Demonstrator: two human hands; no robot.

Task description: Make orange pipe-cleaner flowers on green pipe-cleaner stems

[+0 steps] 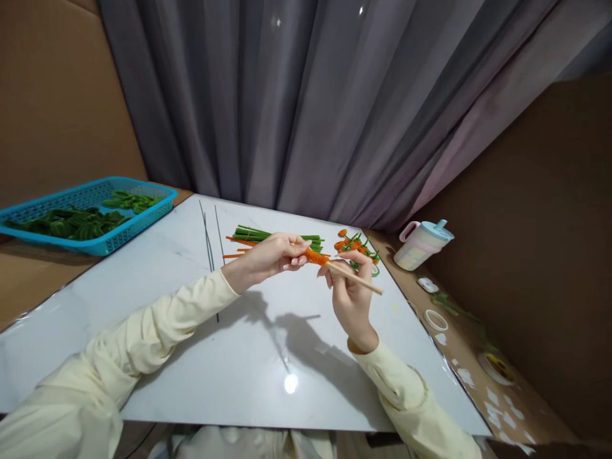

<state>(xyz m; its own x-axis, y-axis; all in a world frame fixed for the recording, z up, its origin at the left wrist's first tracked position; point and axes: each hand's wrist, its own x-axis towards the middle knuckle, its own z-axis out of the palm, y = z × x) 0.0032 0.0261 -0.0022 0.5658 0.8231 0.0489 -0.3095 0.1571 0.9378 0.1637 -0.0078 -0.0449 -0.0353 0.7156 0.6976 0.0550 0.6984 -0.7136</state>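
A fuzzy orange pipe cleaner point(316, 256) is coiled round one end of a thin wooden stick point(361, 283), held above the white table. My left hand point(270, 258) is closed, pinching the coil's left end between thumb and fingers. My right hand point(351, 303) has its fingers round the stick just right of the coil, and the bare end juts out to the lower right. Behind my hands lie a bundle of green pipe cleaners point(253, 233) and some loose orange pipe cleaners point(233, 256). Small orange flowers with green stems point(351, 243) lie beyond my right hand.
Thin dark wires point(208, 239) lie left of the bundle. At the left stands a blue basket point(138, 224) holding green fuzzy pieces point(71, 223). Along the right are a lidded cup point(421, 247), a small white case point(427, 285), a white ring point(436, 320) and paper scraps point(495, 408).
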